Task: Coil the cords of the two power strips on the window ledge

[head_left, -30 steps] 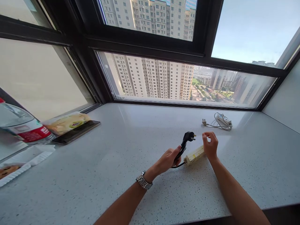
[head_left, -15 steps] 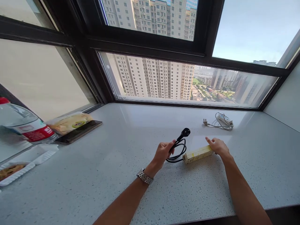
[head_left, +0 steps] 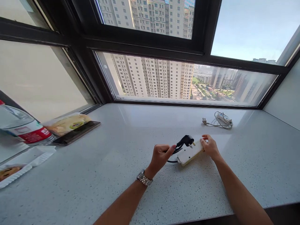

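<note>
Fingers of the left hand (head_left: pixel 161 156) clamp the cord (head_left: pixel 172 161) just behind its plug (head_left: pixel 187 140); those of the right hand (head_left: pixel 210 147) grip the far right end of the strip (head_left: pixel 189 154), low between them; handling both seems the step, turning it calling for slack

Head camera: from above, forward-down at hands (head_left: pixel 161 156), window (head_left: pixel 140 47) ahead.
</note>
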`<action>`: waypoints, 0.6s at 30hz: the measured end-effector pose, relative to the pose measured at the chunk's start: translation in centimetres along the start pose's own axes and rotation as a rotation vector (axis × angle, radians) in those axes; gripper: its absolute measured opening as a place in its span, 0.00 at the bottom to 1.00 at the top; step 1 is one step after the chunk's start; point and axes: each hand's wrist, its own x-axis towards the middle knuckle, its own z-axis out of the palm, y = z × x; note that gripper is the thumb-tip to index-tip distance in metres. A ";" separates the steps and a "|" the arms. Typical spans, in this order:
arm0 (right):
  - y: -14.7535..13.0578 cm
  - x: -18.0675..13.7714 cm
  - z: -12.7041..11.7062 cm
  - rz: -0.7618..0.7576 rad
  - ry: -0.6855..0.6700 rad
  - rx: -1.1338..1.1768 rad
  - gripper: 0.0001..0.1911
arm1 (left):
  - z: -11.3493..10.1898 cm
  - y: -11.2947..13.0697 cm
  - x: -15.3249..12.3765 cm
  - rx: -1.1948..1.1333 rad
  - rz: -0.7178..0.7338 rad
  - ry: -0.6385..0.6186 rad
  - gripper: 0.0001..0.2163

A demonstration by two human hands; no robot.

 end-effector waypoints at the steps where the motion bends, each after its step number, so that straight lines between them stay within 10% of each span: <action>1: 0.0 0.0 0.4 -0.026 0.026 0.030 0.17 | 0.0 0.1 -0.1 0.043 0.041 -0.036 0.27; 9: 0.2 0.1 0.4 -0.105 0.016 0.043 0.25 | 0.5 0.3 -0.3 0.374 0.341 -0.413 0.21; 18: 0.8 0.6 -0.1 -0.060 0.003 -0.008 0.28 | 0.9 1.3 -0.9 0.572 0.358 -0.508 0.17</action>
